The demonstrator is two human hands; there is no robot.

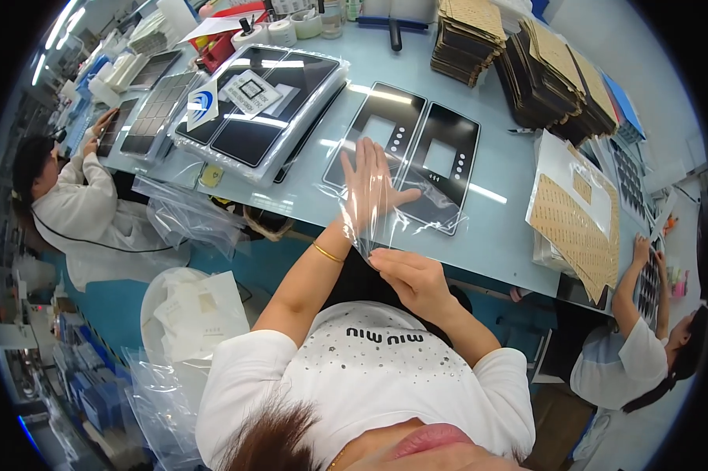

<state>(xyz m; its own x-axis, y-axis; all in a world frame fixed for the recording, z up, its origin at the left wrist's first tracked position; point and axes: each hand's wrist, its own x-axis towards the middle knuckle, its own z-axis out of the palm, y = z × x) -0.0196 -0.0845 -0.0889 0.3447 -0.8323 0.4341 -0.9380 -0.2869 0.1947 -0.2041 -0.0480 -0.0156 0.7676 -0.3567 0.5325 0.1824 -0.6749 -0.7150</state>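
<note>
Two black rectangular panels (436, 169) with square cut-outs and small round holes lie side by side on the table in front of me. Clear plastic film (377, 224) stretches from the panels' near part toward me. My left hand (369, 184) has its fingers spread over the left panel and the film; a gold bangle (327, 251) circles that wrist. Just off the table's near edge, my right hand (409, 275) is closed, pinching the gathered near end of the film between thumb and fingers.
A stack of film-wrapped black panels (252, 110) stands at left. Brown-paper-separated stacks (467, 35) sit at the far right, and a bag with patterned brown sheets (577, 212) lies nearer. A squeegee-like tool (394, 35) rests at the back. Co-workers sit left (95, 204) and right (628, 345).
</note>
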